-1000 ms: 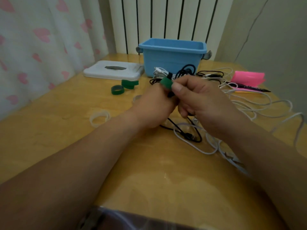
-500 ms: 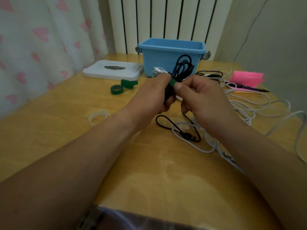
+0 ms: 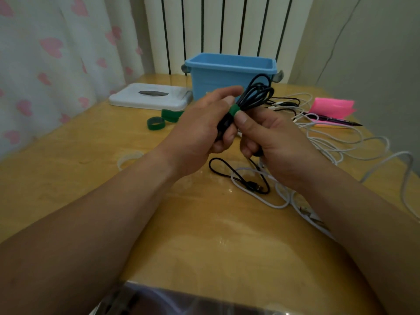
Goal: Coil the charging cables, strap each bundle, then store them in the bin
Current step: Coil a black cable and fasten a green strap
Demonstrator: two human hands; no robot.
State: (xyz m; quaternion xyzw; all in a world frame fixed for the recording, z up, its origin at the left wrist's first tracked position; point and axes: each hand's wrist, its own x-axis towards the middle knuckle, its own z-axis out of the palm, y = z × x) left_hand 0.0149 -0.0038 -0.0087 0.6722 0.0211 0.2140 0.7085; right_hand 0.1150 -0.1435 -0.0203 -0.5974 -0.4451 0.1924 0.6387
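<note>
Here, seen from above, two bare forearms reach over a wooden counter (image 3: 68, 178) and meet in the middle of the view. The left hand (image 3: 204, 130) has its fingers curled round the lower part of a coiled black cable (image 3: 256, 94), gripping it above the counter, with its forefinger lying out along the coil. The cable's loops fan up and to the right, in front of a blue bin (image 3: 229, 71) that stands open at the back of the counter. A green strap (image 3: 234, 110) is wrapped round the middle of the coil. The right hand (image 3: 272, 142) pinches this strap, its thumb tip pressed on the green band and its other fingers curled underneath. Left of the bin lies a flat white lid (image 3: 150, 96), and just in front of the lid sit two green strap rolls (image 3: 155, 123), close together. Nearer the viewer, to the left, a clear ring (image 3: 129, 158) lies flat. Below the hands, a loose black cable (image 3: 238, 176) lies looped on the counter and crosses a white one. A tangle of white cables (image 3: 341, 144) spreads over the right side of the counter. Behind that tangle lies a pink pad (image 3: 333, 105) with a dark pen (image 3: 334, 120) in front of it. A white curtain with pink hearts (image 3: 52, 46) hangs on the left.
</note>
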